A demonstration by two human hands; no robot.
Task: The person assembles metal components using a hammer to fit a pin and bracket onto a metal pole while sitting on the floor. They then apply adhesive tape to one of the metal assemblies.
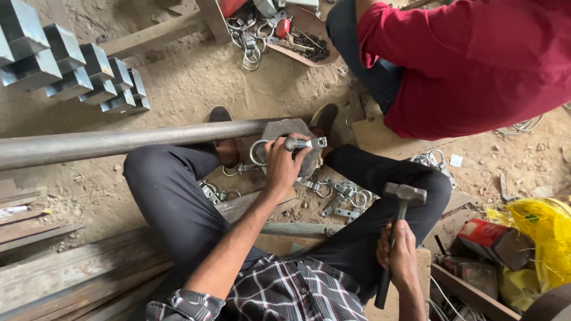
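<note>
Hands both grip: the left hand pinches a small metal fitting on the round steel block between the knees; the right hand clasps a hammer raised over the right thigh.

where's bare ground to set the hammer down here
Bare dirt lies between the stacked steel blocks and the long pipe, running right toward the tray of fittings. Crowded: loose ring fittings between the knees, clutter by the yellow bag, planks on the left. The right hand holds the hammer; the left hand holds a fitting.
</note>
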